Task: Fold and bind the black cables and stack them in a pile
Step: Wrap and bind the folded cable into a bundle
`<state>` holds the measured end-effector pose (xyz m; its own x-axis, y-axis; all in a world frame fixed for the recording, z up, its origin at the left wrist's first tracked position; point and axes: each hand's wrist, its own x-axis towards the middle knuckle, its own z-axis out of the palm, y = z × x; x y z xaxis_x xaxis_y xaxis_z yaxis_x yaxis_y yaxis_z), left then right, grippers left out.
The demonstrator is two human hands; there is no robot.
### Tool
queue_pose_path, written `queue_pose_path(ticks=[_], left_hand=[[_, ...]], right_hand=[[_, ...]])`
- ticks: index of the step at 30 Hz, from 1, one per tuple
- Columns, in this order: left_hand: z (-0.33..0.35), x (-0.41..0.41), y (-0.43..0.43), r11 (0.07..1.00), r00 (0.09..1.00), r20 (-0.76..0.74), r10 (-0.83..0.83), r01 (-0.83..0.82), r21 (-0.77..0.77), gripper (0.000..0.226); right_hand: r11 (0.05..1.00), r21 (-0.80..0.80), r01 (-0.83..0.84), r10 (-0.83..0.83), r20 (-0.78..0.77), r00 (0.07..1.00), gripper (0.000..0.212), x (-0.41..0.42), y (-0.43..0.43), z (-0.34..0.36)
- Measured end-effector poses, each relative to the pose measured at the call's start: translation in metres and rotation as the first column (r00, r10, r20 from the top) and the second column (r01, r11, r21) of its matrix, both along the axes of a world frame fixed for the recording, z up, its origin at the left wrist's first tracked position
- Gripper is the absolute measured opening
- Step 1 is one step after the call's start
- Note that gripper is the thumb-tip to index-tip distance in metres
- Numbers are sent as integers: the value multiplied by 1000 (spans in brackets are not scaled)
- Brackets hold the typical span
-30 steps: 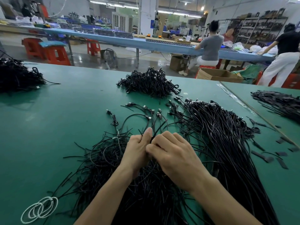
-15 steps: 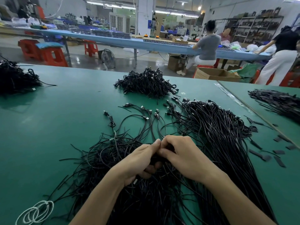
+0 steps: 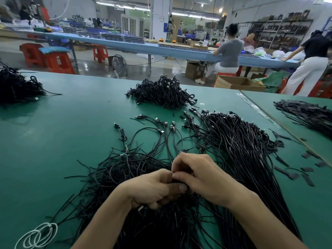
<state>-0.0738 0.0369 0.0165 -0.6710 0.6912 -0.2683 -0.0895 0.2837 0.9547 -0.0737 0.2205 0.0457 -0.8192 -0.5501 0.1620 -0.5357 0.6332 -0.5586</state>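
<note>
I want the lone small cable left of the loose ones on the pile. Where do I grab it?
Pinch the lone cable at its bunched middle, from above or the left: it lies flat on the table, apart, with loose cables crowding its right.

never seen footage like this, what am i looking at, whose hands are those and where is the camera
There is no machine here. A person works with bare hands, and one camera worn on their head looks forward and down, so every picture shares that view. The left hand and right hand meet in the middle and pinch a black cable between them; the fingers hide most of it. Under them on the green table lies a tangle of loose cables, with straight cables to the right. Farther back sits a pile of bound ones. Short black strips lie at the right, probably ties, and white loops at the near left.
</note>
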Motion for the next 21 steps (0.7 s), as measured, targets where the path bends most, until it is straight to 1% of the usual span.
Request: queue_pose_path(ticks=[3, 6, 8, 13, 17, 19, 21], left_hand=[[-1, 0, 2, 998, 998, -39, 46, -47, -32, 44], [-2, -1, 5, 998, 996, -73, 43, -47, -49, 34], [-4, -1, 7, 996, 994, -95, 60, -66, -63, 34], [-7, -1, 9, 989, 987, -125, 102, -114, -90, 29], [-8, -2, 11, 983, 982, -151, 110, -131, -131, 32], [-10, -3, 13, 981, 982, -154, 113, -135, -136, 32], [-13, -3, 14, 979, 975, -187, 118, -147, -144, 29]], right_hand=[[1000, 15, -6, 6, 6, 1000, 17, -1, 0, 2], [1000, 13, 24, -25, 32, 999, 11, -4, 0, 3], [999, 16, 40, -40, 41, 998, 10, -3, 0, 3], [996, 61, 61, -61, 6, 998, 16, -1, -3, 3], [991, 99, 94, -93, -13, 996, 20, 2, -7, 3], [989, 99, 111, -113, 9, 994, 22, 3, -9, 2], [990, 83, 114, -118, 45, 992, 23, 3, -11, 1]])
